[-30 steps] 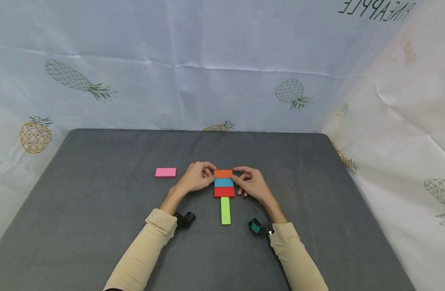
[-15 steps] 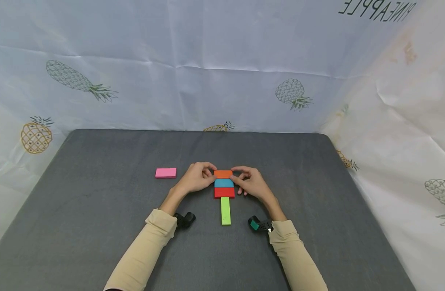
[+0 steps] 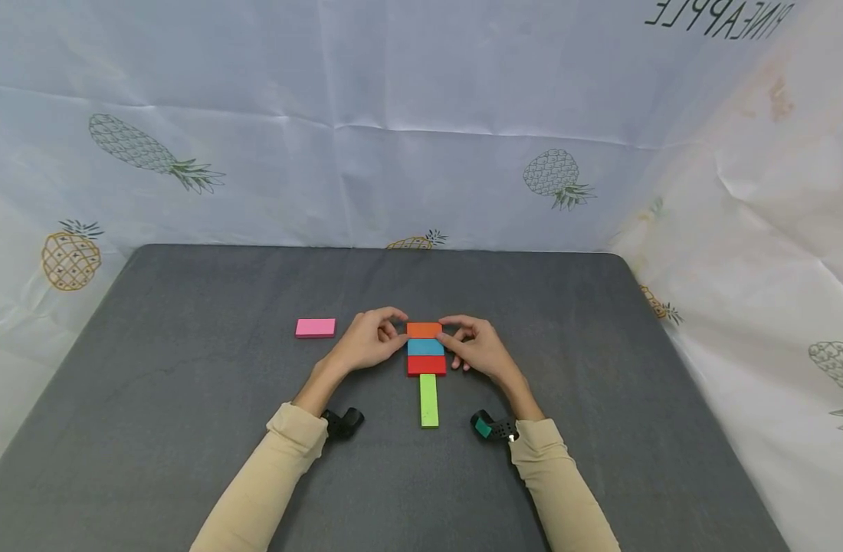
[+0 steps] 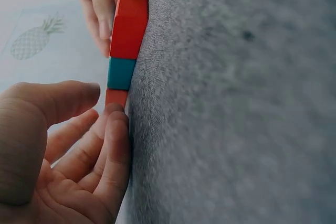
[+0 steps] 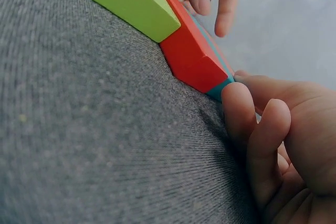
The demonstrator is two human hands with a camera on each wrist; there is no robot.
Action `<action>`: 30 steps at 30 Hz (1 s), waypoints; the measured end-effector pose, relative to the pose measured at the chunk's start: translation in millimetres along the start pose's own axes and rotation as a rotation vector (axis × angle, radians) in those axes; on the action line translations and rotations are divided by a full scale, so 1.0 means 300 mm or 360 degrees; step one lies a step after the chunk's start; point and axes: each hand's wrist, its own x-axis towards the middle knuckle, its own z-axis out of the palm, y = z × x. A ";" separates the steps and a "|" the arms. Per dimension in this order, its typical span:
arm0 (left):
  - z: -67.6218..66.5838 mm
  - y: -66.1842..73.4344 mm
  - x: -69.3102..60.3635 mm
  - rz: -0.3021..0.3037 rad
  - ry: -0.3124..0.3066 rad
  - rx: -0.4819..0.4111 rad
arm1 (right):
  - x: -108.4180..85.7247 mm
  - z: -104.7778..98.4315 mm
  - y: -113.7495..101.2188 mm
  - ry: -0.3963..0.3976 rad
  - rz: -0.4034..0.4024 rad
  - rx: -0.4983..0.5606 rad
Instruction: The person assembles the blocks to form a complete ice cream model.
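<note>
An orange block lies farthest in a stack of blocks set edge to edge. Against it lie a blue block and a red block, with a light green block pointing lengthwise towards me. My left hand is at the orange block's left end; in the left wrist view its thumb stands off and its fingertips are by the orange end. At the other end, my right hand has thumb and index finger on the orange block's corner. Its other fingers are bent beside the row.
A pink block lies apart on the grey tabletop, left of my left hand. Behind the table's far edge hangs a white cloth printed with pineapples. Black wrist cameras sit below both hands.
My left hand and forearm have drawn back slightly to the left, and a small gap shows beside the orange block. The right hand and the blocks stay almost where they were.
</note>
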 end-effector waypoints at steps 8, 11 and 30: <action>-0.023 -0.012 -0.055 0.0049 0.0040 0.0052 | 0.001 0.001 0.004 -0.0010 0.0024 -0.0001; -0.038 -0.016 -0.078 0.0073 0.0045 0.0065 | -0.001 -0.002 0.003 -0.0016 0.0008 0.0000; -0.156 -0.079 -0.203 0.0124 0.0144 0.0132 | -0.004 -0.001 -0.003 0.0003 -0.0016 -0.0003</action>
